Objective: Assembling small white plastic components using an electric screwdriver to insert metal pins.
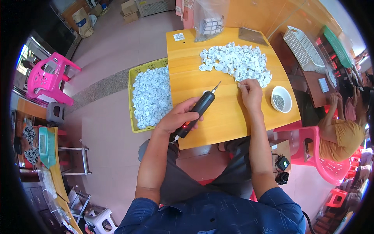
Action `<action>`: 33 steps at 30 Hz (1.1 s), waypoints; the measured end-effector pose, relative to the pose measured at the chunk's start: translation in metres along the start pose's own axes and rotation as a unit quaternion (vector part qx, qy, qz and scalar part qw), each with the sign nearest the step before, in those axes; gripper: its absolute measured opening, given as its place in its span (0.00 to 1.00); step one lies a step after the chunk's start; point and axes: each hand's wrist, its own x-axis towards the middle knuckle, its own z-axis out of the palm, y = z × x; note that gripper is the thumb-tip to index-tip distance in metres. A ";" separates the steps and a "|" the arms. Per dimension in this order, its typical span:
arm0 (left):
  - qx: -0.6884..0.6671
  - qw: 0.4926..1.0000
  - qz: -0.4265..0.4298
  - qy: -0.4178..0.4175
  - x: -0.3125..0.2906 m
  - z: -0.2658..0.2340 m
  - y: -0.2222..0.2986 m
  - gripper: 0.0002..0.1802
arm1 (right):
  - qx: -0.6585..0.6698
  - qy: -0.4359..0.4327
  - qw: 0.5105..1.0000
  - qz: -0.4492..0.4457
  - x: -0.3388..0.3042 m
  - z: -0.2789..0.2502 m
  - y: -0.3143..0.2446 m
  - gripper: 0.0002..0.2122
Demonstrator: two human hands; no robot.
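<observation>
My left hand grips a black electric screwdriver with its bit pointing up and away over the yellow wooden table. My right hand reaches to the near edge of a heap of small white plastic parts and pinches one of them. A white bowl holding small dark screws sits just right of my right hand.
A yellow-green basket full of white parts stands on the floor left of the table. A clear bag and a dark pouch lie at the table's far edge. A seated person on a pink chair is at right; white crate behind.
</observation>
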 end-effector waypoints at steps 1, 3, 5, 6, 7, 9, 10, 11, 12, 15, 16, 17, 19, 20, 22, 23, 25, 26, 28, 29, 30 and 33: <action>-0.001 1.000 0.001 0.002 0.000 0.000 0.000 0.36 | 0.045 -0.011 0.999 0.020 0.000 0.000 0.001 0.04; 0.000 1.000 0.009 0.007 0.001 0.002 0.000 0.36 | 0.105 -0.019 0.993 0.055 0.000 0.000 0.011 0.03; -0.002 1.000 0.009 0.005 0.003 0.001 -0.001 0.36 | 0.166 -0.027 0.982 0.091 0.001 0.000 0.014 0.03; -0.004 1.000 0.009 0.002 0.004 0.000 -0.002 0.36 | 0.159 -0.048 0.982 0.092 0.001 0.000 0.011 0.04; -0.004 1.000 0.007 0.002 0.003 0.001 -0.002 0.36 | 0.152 -0.068 0.982 0.092 0.001 -0.001 0.008 0.04; -0.004 1.000 0.015 0.002 0.004 0.003 -0.001 0.36 | 0.282 -0.073 0.941 0.172 0.002 -0.001 0.003 0.04; -0.005 1.000 0.015 0.001 0.005 0.003 -0.001 0.36 | 0.405 -0.076 0.877 0.246 0.003 -0.002 0.001 0.04; -0.005 1.000 0.017 0.001 0.003 0.004 0.000 0.36 | 0.406 -0.078 0.876 0.247 0.004 -0.004 -0.006 0.04; -0.006 1.000 0.019 0.002 0.003 0.004 0.000 0.36 | 0.436 -0.091 0.852 0.276 0.006 -0.008 -0.014 0.04; -0.004 1.000 0.010 0.003 0.003 0.004 0.000 0.36 | 0.504 -0.107 0.797 0.317 0.009 -0.010 -0.028 0.05; -0.005 1.000 0.009 0.004 0.003 0.004 0.000 0.36 | 0.543 -0.109 0.766 0.327 0.009 -0.008 -0.030 0.06; -0.002 1.000 0.006 0.005 0.003 0.004 0.000 0.35 | 0.543 -0.111 0.765 0.329 0.009 -0.007 -0.030 0.06; 0.001 1.000 0.002 0.008 0.003 0.003 -0.001 0.35 | 0.600 -0.119 0.724 0.319 0.009 -0.002 -0.030 0.05; -0.001 1.000 0.007 -0.001 0.004 0.001 -0.002 0.35 | 0.601 -0.121 0.722 0.320 0.008 0.000 -0.029 0.05; -0.002 1.000 0.012 -0.006 0.004 0.000 -0.002 0.34 | 0.563 -0.120 0.755 0.314 0.007 0.005 -0.030 0.05; -0.003 1.000 0.009 -0.005 0.004 0.001 -0.003 0.34 | 0.563 -0.121 0.755 0.315 0.007 0.007 -0.025 0.05; -0.005 1.000 0.007 -0.003 0.005 0.002 -0.002 0.34 | 0.526 -0.133 0.789 0.287 0.008 0.010 -0.017 0.06; -0.004 1.000 0.005 0.000 0.004 0.004 -0.001 0.34 | 0.528 -0.136 0.787 0.288 0.008 0.012 -0.020 0.06; -0.004 1.000 0.004 0.007 0.002 0.004 0.002 0.35 | 0.517 -0.133 0.792 0.296 0.008 0.013 -0.028 0.07; -0.006 1.000 0.005 0.004 0.001 0.005 0.001 0.35 | 0.516 -0.135 0.793 0.296 0.008 0.014 -0.029 0.07; -0.007 1.000 0.007 0.001 0.001 0.005 0.000 0.35 | 0.522 -0.131 0.790 0.294 0.007 0.016 -0.030 0.08; -0.001 1.000 0.011 -0.007 0.002 0.004 -0.001 0.35 | 0.534 -0.117 0.785 0.291 0.004 0.020 -0.027 0.10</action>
